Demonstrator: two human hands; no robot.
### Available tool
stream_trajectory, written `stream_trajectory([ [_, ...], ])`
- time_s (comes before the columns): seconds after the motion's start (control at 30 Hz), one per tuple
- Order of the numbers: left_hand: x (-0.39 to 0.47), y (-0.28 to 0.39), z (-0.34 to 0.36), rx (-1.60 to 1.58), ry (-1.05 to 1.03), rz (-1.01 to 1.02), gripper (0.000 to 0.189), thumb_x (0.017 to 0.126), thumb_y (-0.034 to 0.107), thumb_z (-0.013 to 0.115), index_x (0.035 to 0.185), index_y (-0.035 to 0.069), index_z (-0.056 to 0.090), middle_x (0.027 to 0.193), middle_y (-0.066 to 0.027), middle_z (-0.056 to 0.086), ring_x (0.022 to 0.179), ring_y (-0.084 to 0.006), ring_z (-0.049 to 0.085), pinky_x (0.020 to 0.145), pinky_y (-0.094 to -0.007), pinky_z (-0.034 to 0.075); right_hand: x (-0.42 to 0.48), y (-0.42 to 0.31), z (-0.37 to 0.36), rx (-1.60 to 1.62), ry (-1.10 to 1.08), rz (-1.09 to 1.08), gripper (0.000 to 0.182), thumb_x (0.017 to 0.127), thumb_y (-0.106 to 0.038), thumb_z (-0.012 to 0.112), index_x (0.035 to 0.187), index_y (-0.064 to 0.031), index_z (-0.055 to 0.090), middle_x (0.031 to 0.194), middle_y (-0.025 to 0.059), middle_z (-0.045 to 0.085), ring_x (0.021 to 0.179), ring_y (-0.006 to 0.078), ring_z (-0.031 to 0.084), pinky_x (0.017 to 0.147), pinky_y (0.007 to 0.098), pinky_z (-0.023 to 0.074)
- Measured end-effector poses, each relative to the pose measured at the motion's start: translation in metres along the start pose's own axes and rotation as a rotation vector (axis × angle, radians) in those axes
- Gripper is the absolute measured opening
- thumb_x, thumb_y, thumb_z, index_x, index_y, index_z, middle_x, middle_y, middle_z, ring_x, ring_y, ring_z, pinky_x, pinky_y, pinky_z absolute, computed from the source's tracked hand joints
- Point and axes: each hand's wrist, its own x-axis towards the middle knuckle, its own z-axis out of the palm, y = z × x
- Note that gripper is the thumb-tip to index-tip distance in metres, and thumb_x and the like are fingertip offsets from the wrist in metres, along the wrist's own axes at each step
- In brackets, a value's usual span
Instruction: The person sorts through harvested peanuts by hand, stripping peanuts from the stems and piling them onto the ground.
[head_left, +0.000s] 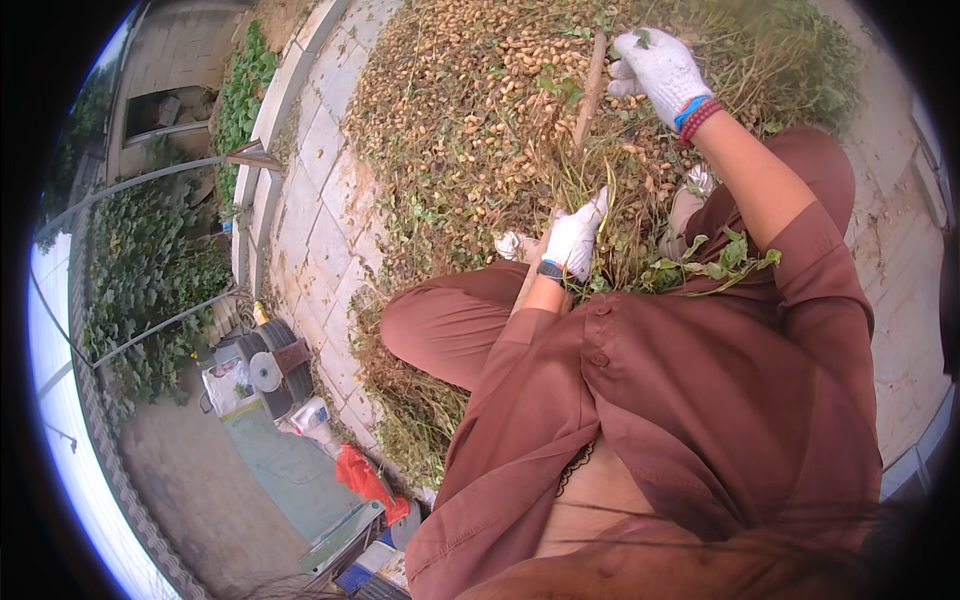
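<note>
My left hand (574, 234), in a white knit glove with a dark band at the wrist, is closed around a bunch of peanut plant stems (611, 217). Leafy ends of peanut vine (731, 259) spread right across my lap. A wooden stick (591, 94) slants through the heap and passes beneath or beside my left hand; the plants hide part of it. My right hand (664, 71), gloved too, hovers right of the stick's far end with fingers curled. A leaf lies against the glove. Whether those fingers hold anything is unclear. Loose peanuts (487, 112) cover the ground ahead.
Pulled vines are heaped at far right (799, 64) and beside my left knee (416, 420). Grey paving (311, 195) borders the peanuts, with a low concrete curb (281, 97) beyond. Lower left are a wheel (274, 367), a white jug (309, 415) and red cloth (364, 476).
</note>
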Motion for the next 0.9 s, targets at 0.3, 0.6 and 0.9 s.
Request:
stream_trajectory([
  [0.3,0.008,-0.03,-0.003,-0.225,0.05,0.099,0.041,0.107,0.02,0.041,0.139,-0.001,0.055,0.139,-0.0097,0.06,0.13,-0.0159,0.055,0.112,-0.032,0.038,-0.03,-0.047,-0.01,-0.886,0.048,-0.858,0.022,0.09,-0.017,0.062,0.109,-0.0062,0.065,0.097,0.0086,0.067,0.081,0.0189,0.064,0.077,0.0313,0.053],
  [0.6,-0.004,0.034,0.003,-0.168,-0.001,-0.13,0.048,0.105,0.005,0.026,0.151,-0.002,0.036,0.15,-0.0131,0.049,0.132,-0.0162,0.051,0.11,-0.0256,0.036,-0.061,-0.03,-0.03,-1.491,-0.671,-0.903,0.036,0.078,-0.012,0.069,0.113,-0.0155,0.064,0.108,0.0051,0.065,0.098,0.0282,0.066,0.084,0.0407,0.0546],
  [0.9,-0.002,0.015,-0.002,-0.51,-0.035,-0.151,0.06,0.109,0.031,0.019,0.15,-0.011,0.03,0.154,-0.0183,0.041,0.143,-0.0226,0.039,0.119,-0.0287,0.025,-0.046,-0.003,-0.025,-1.299,-0.62,-1.178,0.019,0.075,-0.018,0.07,0.092,-0.0154,0.062,0.087,0.0025,0.058,0.088,0.0234,0.062,0.076,0.0373,0.0499],
])
